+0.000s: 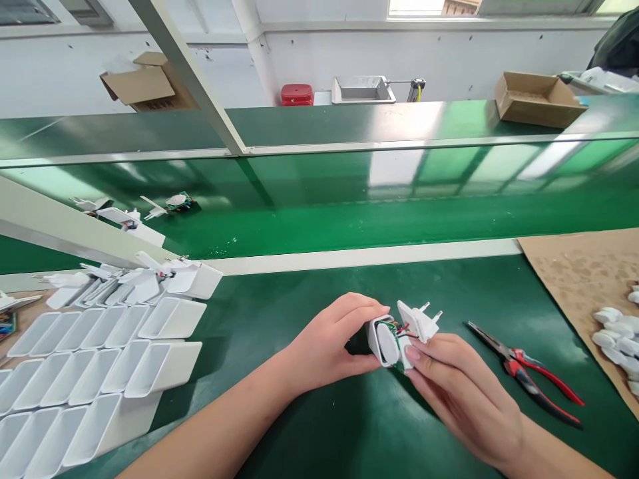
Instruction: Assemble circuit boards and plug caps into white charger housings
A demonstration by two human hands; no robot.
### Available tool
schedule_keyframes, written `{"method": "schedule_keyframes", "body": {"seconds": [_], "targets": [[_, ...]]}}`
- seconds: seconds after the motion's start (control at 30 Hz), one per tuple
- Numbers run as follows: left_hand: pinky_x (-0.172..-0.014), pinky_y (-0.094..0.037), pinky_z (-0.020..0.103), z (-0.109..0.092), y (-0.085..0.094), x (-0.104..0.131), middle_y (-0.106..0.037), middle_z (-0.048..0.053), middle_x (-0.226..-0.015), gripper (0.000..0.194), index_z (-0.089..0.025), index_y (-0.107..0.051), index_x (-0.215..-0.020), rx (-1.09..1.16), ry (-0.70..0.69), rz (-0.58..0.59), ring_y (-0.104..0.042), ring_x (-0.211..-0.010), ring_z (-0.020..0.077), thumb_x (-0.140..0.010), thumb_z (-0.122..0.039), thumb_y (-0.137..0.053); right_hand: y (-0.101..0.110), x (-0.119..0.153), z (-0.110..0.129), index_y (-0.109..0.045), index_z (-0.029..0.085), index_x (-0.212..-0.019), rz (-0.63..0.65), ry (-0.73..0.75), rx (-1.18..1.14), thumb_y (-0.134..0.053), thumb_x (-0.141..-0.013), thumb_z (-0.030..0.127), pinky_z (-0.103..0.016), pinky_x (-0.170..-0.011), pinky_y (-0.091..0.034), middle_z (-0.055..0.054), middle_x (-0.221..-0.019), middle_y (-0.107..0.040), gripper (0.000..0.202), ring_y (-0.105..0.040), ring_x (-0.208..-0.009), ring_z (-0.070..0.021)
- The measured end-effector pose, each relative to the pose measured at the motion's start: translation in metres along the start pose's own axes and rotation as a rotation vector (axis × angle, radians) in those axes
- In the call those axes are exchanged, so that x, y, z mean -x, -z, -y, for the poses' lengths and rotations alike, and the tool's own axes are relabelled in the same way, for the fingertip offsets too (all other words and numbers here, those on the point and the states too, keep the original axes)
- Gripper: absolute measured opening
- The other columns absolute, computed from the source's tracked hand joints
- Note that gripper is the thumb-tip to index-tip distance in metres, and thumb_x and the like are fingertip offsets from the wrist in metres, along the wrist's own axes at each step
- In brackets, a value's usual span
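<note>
Well, from where I stand the bench [319, 432] looks smooth and dark green with a soft sheen, and at its left white plastic casings [167, 368] sit in slanting rows, hollow and round-cornered. Pliers [516, 366] with dark metal tips and red-and-black grips lie at the right, near a sheet of brown cardboard [559, 273]. Between them, over the bench, I see the white device [387, 344]: a smooth rounded shell, a bit of green circuit board, thin red and dark wires, and a squarish plug head [418, 323] with two metal prongs. The left hand [339, 346] curves, thumb and fingers gripping the shell's side; the right hand [464, 386] pinches the device beside the plug head
</note>
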State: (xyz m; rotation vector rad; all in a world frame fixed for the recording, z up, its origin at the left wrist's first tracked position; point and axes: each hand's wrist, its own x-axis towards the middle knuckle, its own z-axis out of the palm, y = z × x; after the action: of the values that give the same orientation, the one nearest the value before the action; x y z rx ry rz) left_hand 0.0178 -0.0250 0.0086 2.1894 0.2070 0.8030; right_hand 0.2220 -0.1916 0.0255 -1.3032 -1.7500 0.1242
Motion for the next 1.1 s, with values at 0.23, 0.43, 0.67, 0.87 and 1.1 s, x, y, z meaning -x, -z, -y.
{"method": "schedule_keyframes", "body": {"seconds": [0.23,0.43,0.67,0.87,1.1], "targets": [[-0.104,-0.063,0.045,0.0020,-0.0019,0.0009,-0.073,0.015,-0.130,0.066,-0.025,-0.055,-0.148,-0.008,-0.010,-0.014,-0.072,-0.119,0.0281,-0.090,-0.028,-0.085,-0.0026,0.0010,-0.0008,-0.066,0.021,-0.148,0.003,-0.002,-0.035,-0.065,-0.095,-0.006,-0.033,-0.086,-0.070,-0.011,-0.122,-0.076,0.059,-0.078,-0.111,-0.0255],[-0.105,-0.063,0.045,0.0002,-0.0013,0.0003,-0.071,0.014,-0.132,0.066,-0.025,-0.054,-0.148,-0.009,-0.005,0.001,-0.070,-0.122,0.0280,-0.088,-0.018,-0.081,-0.0026,-0.0059,0.0015,-0.069,0.016,-0.141,-0.025,0.063,0.029,-0.067,-0.093,-0.009,-0.037,-0.085,-0.068,-0.011,-0.115,-0.077,0.054,-0.078,-0.105,-0.0259],[-0.107,-0.062,0.045,0.0031,-0.0039,0.0038,-0.069,0.014,-0.135,0.075,-0.024,-0.052,-0.151,-0.022,-0.004,0.005,-0.069,-0.123,0.0283,-0.082,-0.012,-0.078,-0.0040,-0.0040,-0.0007,-0.071,0.016,-0.137,-0.015,0.035,0.026,-0.067,-0.093,-0.006,-0.039,-0.088,-0.068,-0.012,-0.116,-0.077,0.050,-0.078,-0.107,-0.0277],[-0.107,-0.062,0.045,0.0016,-0.0029,0.0030,-0.068,0.015,-0.135,0.075,-0.022,-0.052,-0.153,-0.016,0.017,0.039,-0.068,-0.123,0.0282,-0.083,-0.015,-0.077,-0.0016,-0.0048,0.0000,-0.071,0.014,-0.136,0.004,0.022,-0.001,-0.068,-0.093,-0.007,-0.035,-0.089,-0.068,-0.013,-0.118,-0.075,0.048,-0.076,-0.109,-0.0255],[-0.107,-0.062,0.046,0.0012,-0.0032,0.0018,-0.068,0.015,-0.136,0.076,-0.024,-0.050,-0.153,-0.018,0.021,0.045,-0.068,-0.124,0.0291,-0.083,-0.014,-0.076,-0.0034,-0.0027,-0.0002,-0.070,0.015,-0.137,0.017,0.009,-0.010,-0.067,-0.094,-0.007,-0.036,-0.092,-0.068,-0.014,-0.120,-0.075,0.048,-0.075,-0.112,-0.0258]]}}
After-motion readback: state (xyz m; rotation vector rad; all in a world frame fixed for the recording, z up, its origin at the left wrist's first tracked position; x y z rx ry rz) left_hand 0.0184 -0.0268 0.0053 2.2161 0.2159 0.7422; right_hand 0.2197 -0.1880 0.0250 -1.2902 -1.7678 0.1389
